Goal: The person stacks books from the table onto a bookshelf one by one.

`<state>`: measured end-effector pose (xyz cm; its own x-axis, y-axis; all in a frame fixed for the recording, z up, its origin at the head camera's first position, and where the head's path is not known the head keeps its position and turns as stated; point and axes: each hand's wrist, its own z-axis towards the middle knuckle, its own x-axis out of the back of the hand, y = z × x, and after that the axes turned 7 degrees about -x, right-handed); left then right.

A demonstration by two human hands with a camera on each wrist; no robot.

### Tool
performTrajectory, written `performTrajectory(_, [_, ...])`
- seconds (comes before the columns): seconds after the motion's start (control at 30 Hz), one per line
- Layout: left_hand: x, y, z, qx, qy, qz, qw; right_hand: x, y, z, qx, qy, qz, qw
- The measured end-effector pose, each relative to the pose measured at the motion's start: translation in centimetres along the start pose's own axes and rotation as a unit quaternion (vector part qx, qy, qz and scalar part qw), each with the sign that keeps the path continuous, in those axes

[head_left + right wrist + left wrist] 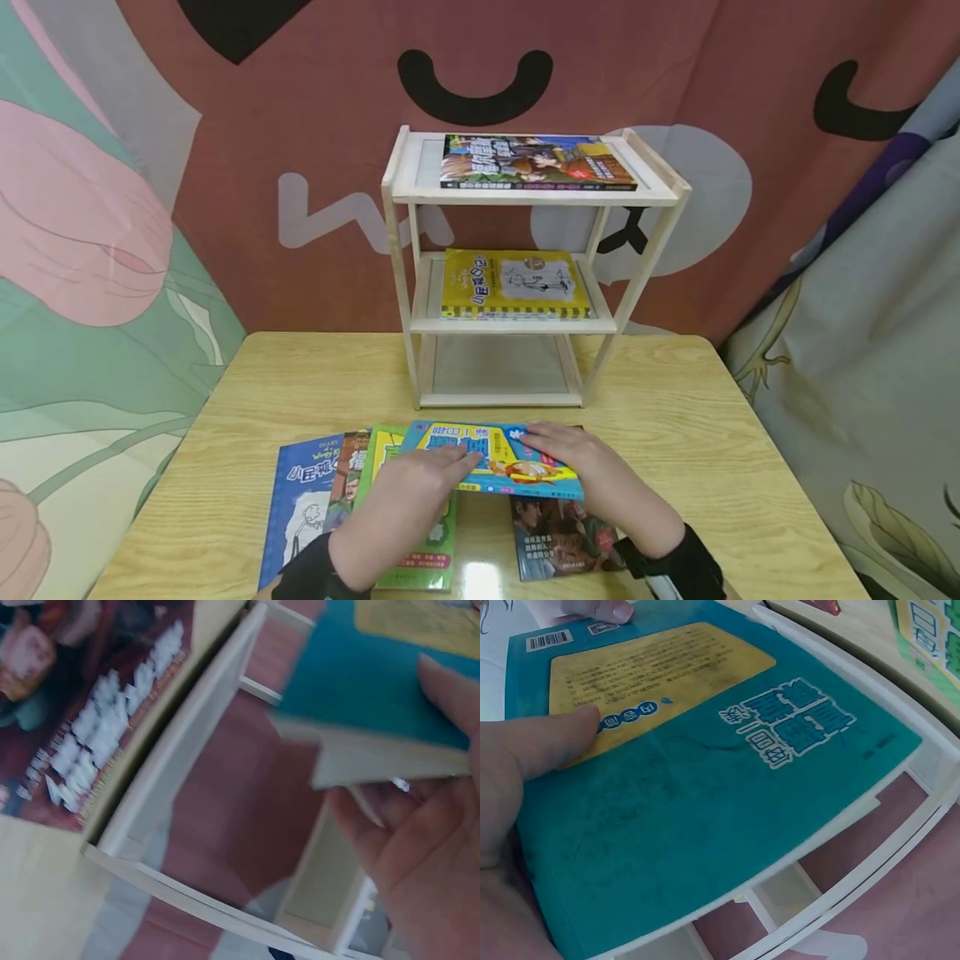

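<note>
A light-blue book (487, 442) with a yellow-and-blue cover is held above the table between both hands. My left hand (408, 500) grips its left end. In the left wrist view the thumb lies on the teal back cover (705, 795). At the other end, my right hand (592, 467) pinches the book; the right wrist view shows its thumb on the teal cover and its fingers under the white page edge. Below the left hand are a green book (431, 550), a brown-covered book (348, 475) and a blue book (300, 500), overlapping. Under the right hand lies a dark-covered book (558, 542).
Behind the books stands a white wooden three-tier shelf (510, 327). Its top tier bears a colourful book (536, 162), its middle tier a stack of yellow books (517, 283). The wooden table (315, 375) ends at patterned curtains (315, 275) behind and on both sides.
</note>
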<state>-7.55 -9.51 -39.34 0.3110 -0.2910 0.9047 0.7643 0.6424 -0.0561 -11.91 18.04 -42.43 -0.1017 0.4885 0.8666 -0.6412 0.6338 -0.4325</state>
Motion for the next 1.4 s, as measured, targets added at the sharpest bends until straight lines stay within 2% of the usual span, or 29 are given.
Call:
performTrajectory(0.17, [-0.1, -0.1, 0.0, 0.006, -0.005, 0.022, 0.9997, 1.6, -1.1, -0.1, -0.083, -0.063, -0.058, 0.993])
performTrajectory(0.27, [-0.3, 0.0, 0.3, 0.015, -0.006, 0.02, 0.9997, 2.1, -2.2, -0.2, -0.082, -0.072, -0.072, 0.991])
performTrajectory(0.43, [-0.4, 0.4, 0.9, 0.022, -0.019, 0.025, 0.9993, 1.9, -4.4, 0.0, -0.053, -0.057, -0.104, 0.991])
performTrajectory(0.63, [-0.4, 0.8, 1.5, 0.02, -0.01, 0.04, 0.9989, 1.0, -5.7, 0.5, -0.058, -0.051, -0.169, 0.983])
performTrajectory(0.77, [-0.3, 0.9, 1.6, 0.02, -0.007, 0.048, 0.9986, 0.8, -5.7, 0.6, -0.062, -0.046, -0.188, 0.979])
performTrajectory(0.9, [-0.2, 0.9, 1.7, 0.018, -0.009, 0.054, 0.9983, 0.8, -5.4, 0.5, -0.07, -0.045, -0.184, 0.979])
performTrajectory(1.03, [-0.1, 0.9, 2.0, 0.022, -0.015, 0.05, 0.9984, 0.8, -5.1, 0.6, -0.069, -0.018, -0.182, 0.981])
performTrajectory(1.23, [0.1, 0.9, 2.2, 0.031, -0.017, 0.014, 0.9993, 1.0, -4.8, 0.4, -0.053, 0.024, -0.19, 0.98])
performTrajectory(1.4, [0.1, 0.7, 2.1, 0.042, -0.058, -0.009, 0.9974, 1.4, -4.5, 0.1, -0.055, 0.038, -0.204, 0.977])
